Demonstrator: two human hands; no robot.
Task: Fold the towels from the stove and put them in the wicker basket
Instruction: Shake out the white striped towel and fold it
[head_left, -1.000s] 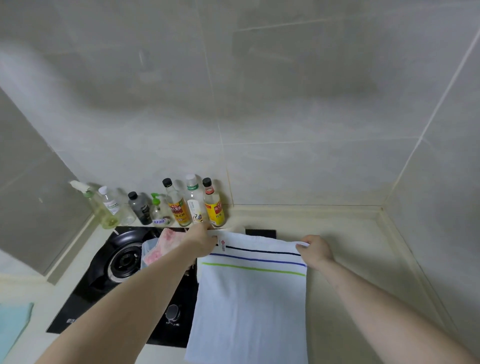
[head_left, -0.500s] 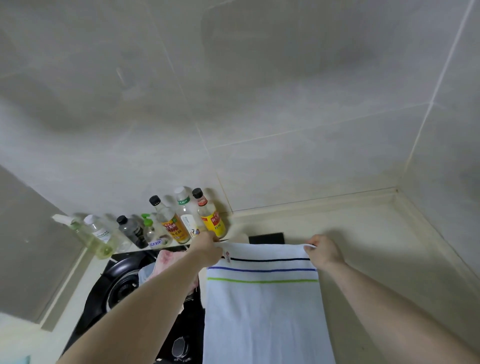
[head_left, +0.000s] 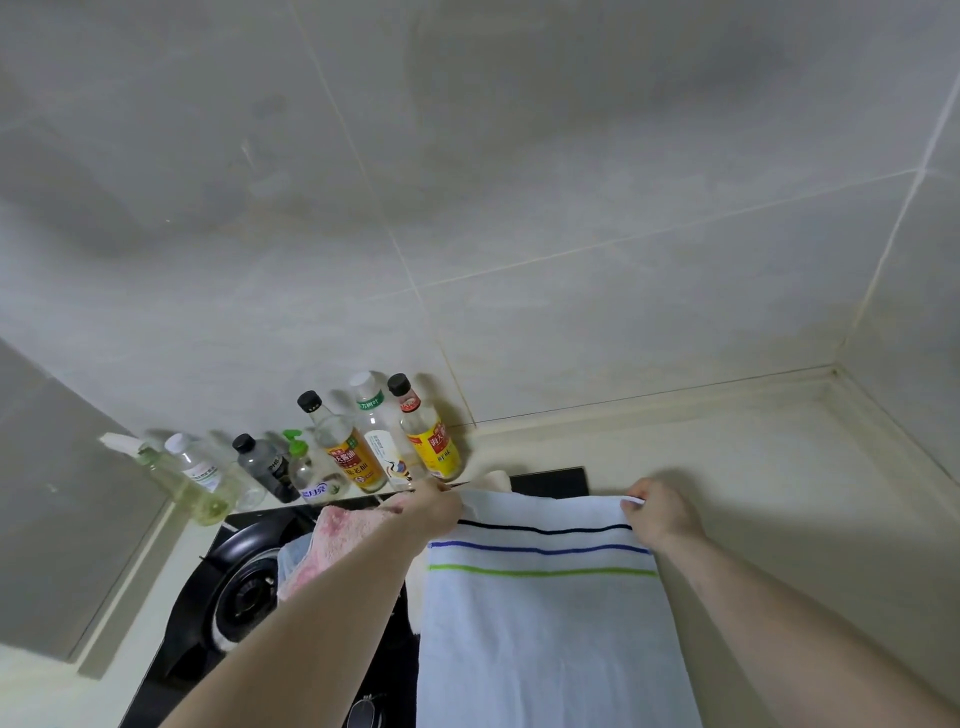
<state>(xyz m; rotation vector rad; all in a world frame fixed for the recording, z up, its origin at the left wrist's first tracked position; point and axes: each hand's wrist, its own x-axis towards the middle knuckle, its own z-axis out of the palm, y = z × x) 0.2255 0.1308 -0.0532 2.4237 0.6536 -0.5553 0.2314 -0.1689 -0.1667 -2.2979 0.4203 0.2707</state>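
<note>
A white towel (head_left: 545, 634) with black, blue and green stripes hangs stretched in front of me. My left hand (head_left: 428, 512) pinches its top left corner and my right hand (head_left: 660, 514) pinches its top right corner. Behind my left arm, a pink towel (head_left: 324, 551) lies over a pale blue one on the black gas stove (head_left: 223, 597). A bit of cream cloth (head_left: 496, 478) shows behind the striped towel's top edge. The wicker basket is not in view.
Several bottles (head_left: 358, 452) of sauce, oil and cleaner stand in a row against the tiled wall behind the stove. The beige counter (head_left: 753, 467) runs right to the wall corner. A stove knob (head_left: 363, 712) shows at the bottom edge.
My view has tilted upward and shifted right, so more wall shows. Both hands keep hold of the towel's top corners, with the towel still spread between them.
</note>
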